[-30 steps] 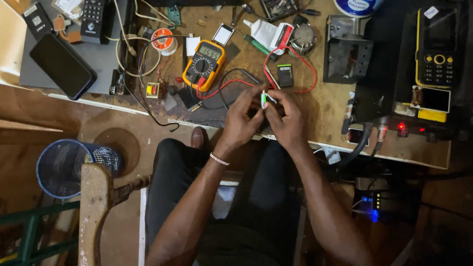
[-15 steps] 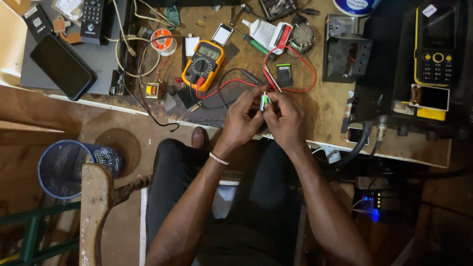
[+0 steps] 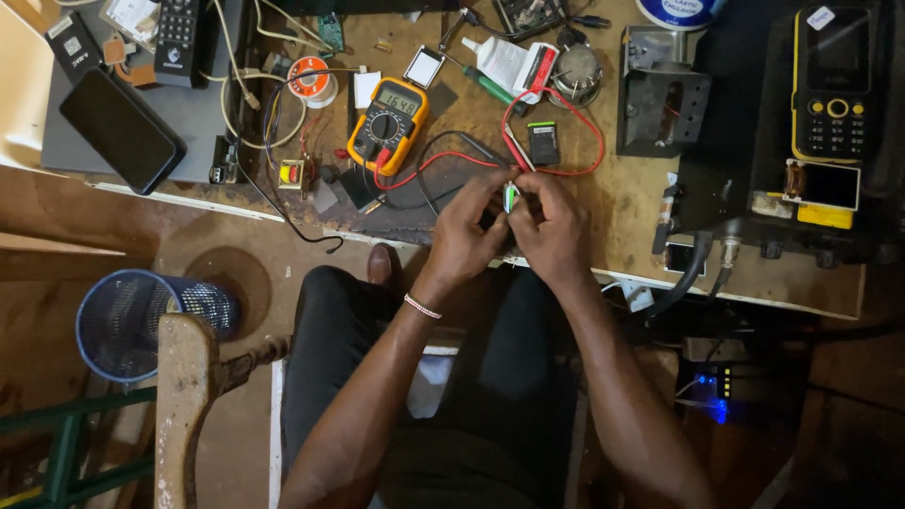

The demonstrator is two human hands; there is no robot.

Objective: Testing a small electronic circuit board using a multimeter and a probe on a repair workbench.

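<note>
Both my hands meet over the near edge of the workbench (image 3: 622, 212). My left hand (image 3: 467, 231) and my right hand (image 3: 551, 226) pinch a small white and green part (image 3: 510, 196) between their fingertips. A red lead (image 3: 556, 132) and a black lead (image 3: 443, 151) run from the part area back to a yellow multimeter (image 3: 386, 125) standing behind my left hand. A small black battery (image 3: 544, 143) lies just beyond my fingers.
A black smartphone (image 3: 123, 129) on a grey laptop lies at the far left, a solder spool (image 3: 313, 80) behind the meter. A black and yellow keypad phone (image 3: 830, 85) rests at right, a metal block (image 3: 663, 104) beside it. A blue mesh bin (image 3: 132, 320) stands on the floor.
My hands have stayed together on the small part, with only slight finger movement. The view has shifted a little.
</note>
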